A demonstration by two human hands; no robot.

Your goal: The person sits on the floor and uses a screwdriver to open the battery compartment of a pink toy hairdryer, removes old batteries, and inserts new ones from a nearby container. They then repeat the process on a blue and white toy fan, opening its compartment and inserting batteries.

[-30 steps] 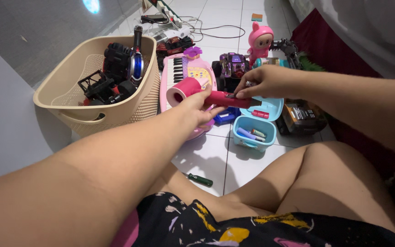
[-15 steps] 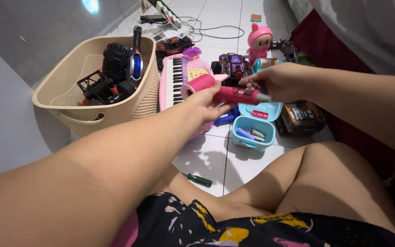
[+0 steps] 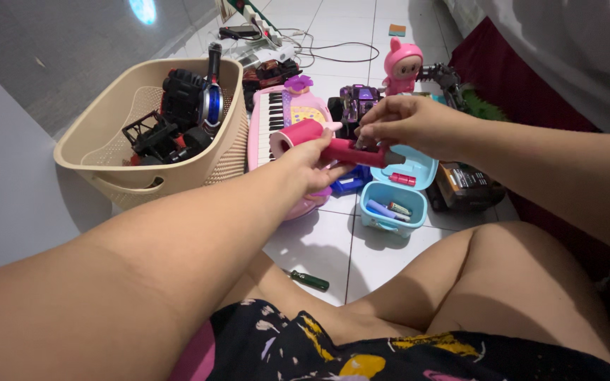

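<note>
— What sits farthest to your left?

— A beige basket [image 3: 100, 152] on the tiled floor [image 3: 323, 243], with dark toy vehicles [image 3: 171, 116] piled inside. Just beside it lies a pink toy keyboard [image 3: 277, 113].

— And your hands?

— Your left hand [image 3: 312, 161] is wrapped around the pink toy hair dryer [image 3: 315, 140], holding it above the keyboard with the handle pointing right. Your right hand [image 3: 407, 123] is pinched at that handle's end; whether it holds some small thing there, I cannot tell.

— What lies beneath?

— An open light-blue case [image 3: 393, 201] with small items inside, a green-handled screwdriver [image 3: 310, 279] near your knee, a pink doll [image 3: 400, 65] farther back, and a dark box [image 3: 467, 185] to the right.
</note>
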